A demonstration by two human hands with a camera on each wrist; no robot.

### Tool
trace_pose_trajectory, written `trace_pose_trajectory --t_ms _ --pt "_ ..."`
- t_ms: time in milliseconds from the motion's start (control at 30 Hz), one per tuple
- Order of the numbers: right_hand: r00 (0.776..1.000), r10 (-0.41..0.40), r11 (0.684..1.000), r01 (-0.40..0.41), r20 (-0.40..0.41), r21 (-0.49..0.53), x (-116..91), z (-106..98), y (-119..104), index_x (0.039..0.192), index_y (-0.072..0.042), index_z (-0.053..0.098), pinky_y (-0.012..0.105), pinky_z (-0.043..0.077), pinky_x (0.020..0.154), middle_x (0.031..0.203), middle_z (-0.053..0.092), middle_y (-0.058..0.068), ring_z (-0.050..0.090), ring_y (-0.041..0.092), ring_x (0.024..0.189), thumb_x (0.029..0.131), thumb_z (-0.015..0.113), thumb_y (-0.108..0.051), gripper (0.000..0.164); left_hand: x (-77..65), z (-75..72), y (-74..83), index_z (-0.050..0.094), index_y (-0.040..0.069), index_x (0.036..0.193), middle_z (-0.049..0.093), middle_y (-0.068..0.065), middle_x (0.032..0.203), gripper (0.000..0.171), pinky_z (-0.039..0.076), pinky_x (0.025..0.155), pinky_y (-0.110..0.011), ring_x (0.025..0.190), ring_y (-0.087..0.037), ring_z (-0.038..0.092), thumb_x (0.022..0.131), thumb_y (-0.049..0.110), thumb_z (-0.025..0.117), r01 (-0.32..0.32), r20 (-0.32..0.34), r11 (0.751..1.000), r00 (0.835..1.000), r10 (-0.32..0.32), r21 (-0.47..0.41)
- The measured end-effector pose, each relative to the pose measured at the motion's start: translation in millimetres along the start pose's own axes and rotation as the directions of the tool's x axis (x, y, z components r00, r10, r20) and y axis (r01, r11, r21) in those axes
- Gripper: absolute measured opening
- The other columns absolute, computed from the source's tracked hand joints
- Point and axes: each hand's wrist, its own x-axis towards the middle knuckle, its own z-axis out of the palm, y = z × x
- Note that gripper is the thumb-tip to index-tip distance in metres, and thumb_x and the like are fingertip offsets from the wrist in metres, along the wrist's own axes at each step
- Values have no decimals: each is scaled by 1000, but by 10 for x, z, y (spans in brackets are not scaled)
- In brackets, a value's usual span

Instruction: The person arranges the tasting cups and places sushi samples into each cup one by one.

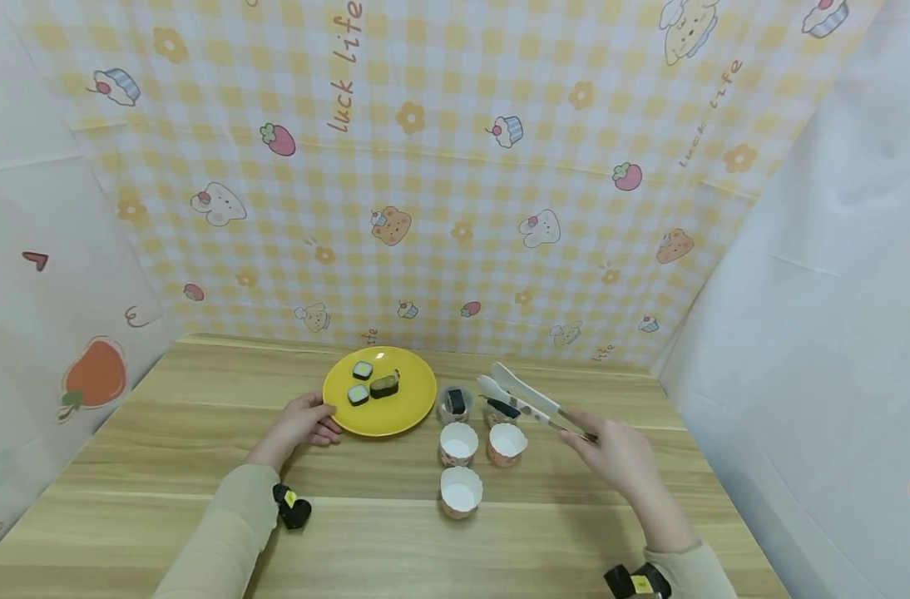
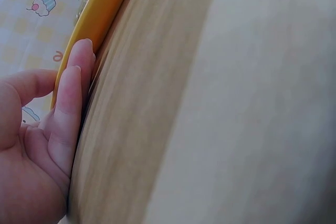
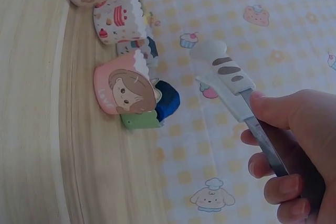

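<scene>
My left hand [image 1: 305, 424] grips the near left rim of a yellow plate [image 1: 410, 403], thumb on the rim and fingers beneath in the left wrist view. On the plate lie two white-centred sushi rolls [image 1: 358, 394] and a longer dark-sided sushi piece [image 1: 384, 385]. My right hand [image 1: 615, 453] holds metal tongs [image 3: 231, 74] with white paw-shaped tips, spread apart with nothing between them. These tips hang over the back right paper cup, where a dark sushi piece [image 1: 503, 408] shows. Another black piece [image 1: 456, 401] sits in the back left cup.
Three paper cups with white insides stand nearer me: a middle one [image 1: 458, 443], a pink one [image 1: 506, 443] and a front one [image 1: 461, 491]. A checked cloth [image 1: 440, 183] hangs behind the wooden table [image 1: 365, 532], and white cloth [image 1: 822, 316] closes the sides.
</scene>
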Motion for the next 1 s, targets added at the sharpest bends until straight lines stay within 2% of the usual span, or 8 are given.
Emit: trace_pose_trajectory --t_ms 200,433,600,667,833,933,1000 --pt "1000 -14 1000 14 -10 16 49 3 -70 120 -15 69 29 32 39 72 65 -3 43 9 48 88 69 -37 39 8 -3 4 28 -14 136 65 -10 71 45 56 53 -29 60 -19 67 99 7 43 -7 7 1000 1000 7 -9" --pt "998 -64 997 65 -17 29 138 23 -93 120 -15 68 28 34 40 67 60 -6 44 8 50 88 68 -37 39 13 -4 15 27 -15 137 66 -11 72 47 56 54 -29 61 -19 67 99 7 44 -7 8 1000 1000 7 -7" --pt "995 -103 994 103 -7 27 206 32 -98 120 -13 68 29 40 45 79 69 2 54 9 58 89 67 -40 41 12 -5 26 28 -14 136 66 -11 72 46 56 54 -29 60 -19 67 99 7 44 -6 10 1000 1000 6 -7" --pt "993 -121 993 121 -8 19 231 35 -105 120 -12 68 31 45 49 87 71 6 61 11 65 89 66 -41 42 11 -6 28 29 -14 136 66 -11 72 45 56 54 -29 60 -19 67 99 7 44 -7 9 1000 1000 7 -5" --pt "986 -164 986 164 -12 4 287 51 -120 120 -11 68 38 52 59 95 72 9 68 19 77 89 67 -38 41 4 -4 22 28 -14 137 66 -11 73 46 56 54 -30 61 -20 67 99 8 44 -6 15 1000 1000 6 -6" --pt "982 -188 982 188 -10 1 318 68 -130 119 -10 69 37 52 60 96 72 8 68 17 77 88 68 -36 40 0 -5 13 27 -14 137 66 -11 73 47 56 54 -30 61 -20 67 99 8 44 -5 18 1000 1000 5 -6" --pt "981 -195 981 195 -1 7 340 80 -137 119 -10 69 34 50 55 89 72 4 64 13 68 88 68 -36 40 -4 -4 11 28 -14 137 66 -11 73 47 56 54 -30 61 -20 67 99 8 44 -4 17 1000 1000 4 -7"
